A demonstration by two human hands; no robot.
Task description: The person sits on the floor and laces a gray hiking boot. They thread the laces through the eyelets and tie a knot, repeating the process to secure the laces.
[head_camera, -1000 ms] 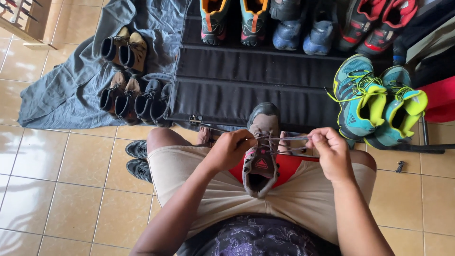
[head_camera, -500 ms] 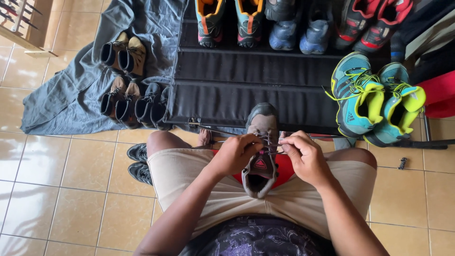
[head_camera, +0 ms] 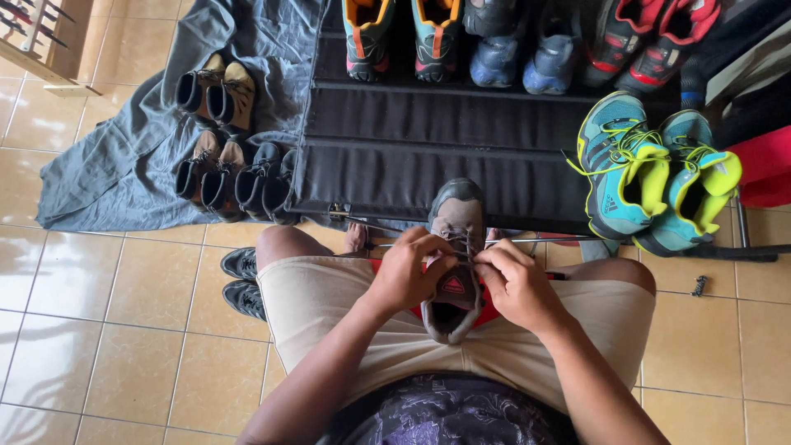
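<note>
Grey shoe (head_camera: 455, 264) sits on your lap, toe pointing at the black shoe rack (head_camera: 428, 140) just beyond it. Your left hand (head_camera: 409, 274) is closed, pinching the laces (head_camera: 466, 244) on the shoe's left side; your right hand (head_camera: 517, 284) pinches them opposite. Teal-and-yellow sneakers (head_camera: 651, 181) rest right of the shoe.
</note>
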